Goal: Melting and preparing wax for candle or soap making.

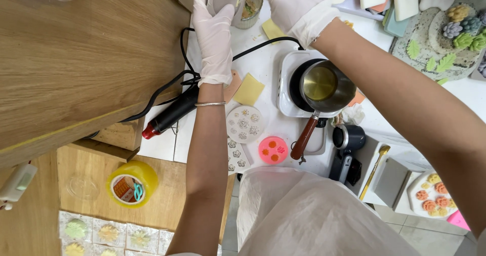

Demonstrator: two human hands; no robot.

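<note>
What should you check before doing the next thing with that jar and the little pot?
1. Left hand gripping the glass jar: ok.
2. Right hand on the jar's top: cannot tell, cut off by the frame edge.
3. Both hands gloved: ok.
4. Small pot sitting flat on the hot plate: ok.
5. Pot handle within reach: ok.
6. Black cord away from the hot plate: not ok, it runs close.

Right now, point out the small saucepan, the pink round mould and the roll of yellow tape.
Small saucepan (pixel 320 84), head view, on the yellowish liquid inside it.
Pink round mould (pixel 273 150), head view, on its top face.
Roll of yellow tape (pixel 143 173), head view, on its outer yellow band.
</note>
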